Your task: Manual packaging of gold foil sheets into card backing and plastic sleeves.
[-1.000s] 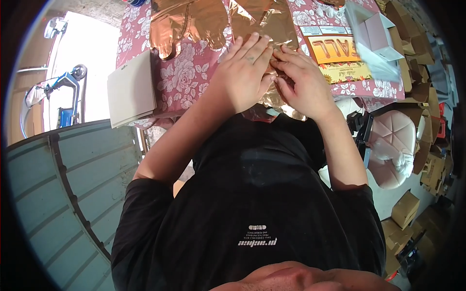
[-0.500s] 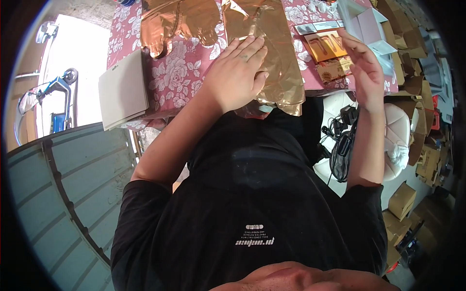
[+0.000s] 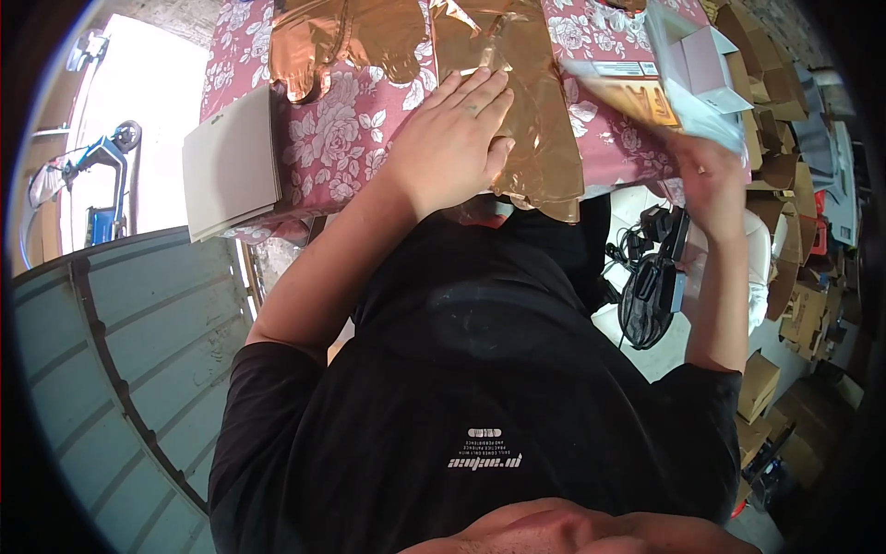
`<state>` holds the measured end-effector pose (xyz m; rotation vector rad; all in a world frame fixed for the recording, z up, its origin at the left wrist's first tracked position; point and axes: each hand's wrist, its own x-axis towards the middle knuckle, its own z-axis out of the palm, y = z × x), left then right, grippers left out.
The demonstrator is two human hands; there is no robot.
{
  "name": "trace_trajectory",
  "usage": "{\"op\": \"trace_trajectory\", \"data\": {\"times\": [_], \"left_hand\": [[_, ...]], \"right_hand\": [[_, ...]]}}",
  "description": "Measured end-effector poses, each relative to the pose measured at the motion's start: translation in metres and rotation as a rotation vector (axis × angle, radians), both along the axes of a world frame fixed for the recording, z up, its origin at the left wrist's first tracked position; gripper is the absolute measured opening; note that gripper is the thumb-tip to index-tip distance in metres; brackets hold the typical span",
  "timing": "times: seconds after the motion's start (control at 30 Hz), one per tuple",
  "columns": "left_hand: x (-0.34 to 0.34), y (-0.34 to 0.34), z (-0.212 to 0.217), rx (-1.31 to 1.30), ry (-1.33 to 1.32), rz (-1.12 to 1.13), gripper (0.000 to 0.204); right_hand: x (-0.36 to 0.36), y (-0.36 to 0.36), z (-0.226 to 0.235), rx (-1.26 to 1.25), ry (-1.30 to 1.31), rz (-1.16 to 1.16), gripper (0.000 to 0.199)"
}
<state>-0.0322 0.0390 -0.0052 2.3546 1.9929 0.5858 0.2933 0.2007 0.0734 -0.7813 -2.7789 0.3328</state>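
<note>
A flat, deflated gold foil balloon [image 3: 544, 138] lies along the table's front, its lower end hanging over the edge. My left hand [image 3: 454, 138] rests on it palm down, fingers stretched out. At the right, my right hand [image 3: 711, 180] is curled at the lower corner of a flat orange-and-white packet [image 3: 646, 97]. Both the packet and the fingertips are smeared by motion, but the hand appears to grip that corner. Another coppery foil balloon [image 3: 346, 42], flat with rounded lobes, is spread further left.
A pink floral tablecloth [image 3: 337, 138] covers the table. A stack of grey boards [image 3: 231, 162] sits at its left edge, an open white box [image 3: 706, 69] at the back right. Black cables [image 3: 651, 277] lie on a white chair [image 3: 757, 249] below; cardboard boxes [image 3: 803, 305] crowd the right.
My right hand has drawn down and to the right, its fingers curling at the packet. The packet has shifted and turned, and its gold lower part no longer shows. My left hand stays put.
</note>
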Motion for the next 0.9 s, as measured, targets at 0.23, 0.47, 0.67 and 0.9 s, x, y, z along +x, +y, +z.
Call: {"op": "trace_trajectory", "data": {"times": [0.23,0.47,0.67,0.9], "left_hand": [[-0.001,0.001,-0.003,0.023,0.0,0.002,0.055],[0.001,0.0,0.012,-0.038,0.049,0.013,0.052],[0.004,-0.005,0.016,-0.249,-0.117,0.077,0.049],[-0.001,0.001,-0.008,0.18,0.015,-0.005,0.053]], "right_hand": [[-0.072,-0.019,0.032,0.562,0.616,-0.13,0.017],[-0.162,-0.015,-0.02,0.376,0.316,0.252,0.016],[-0.185,0.024,-0.025,0.122,0.255,0.431,0.027],[-0.179,0.047,-0.046,0.147,0.022,0.316,0.039]]}}
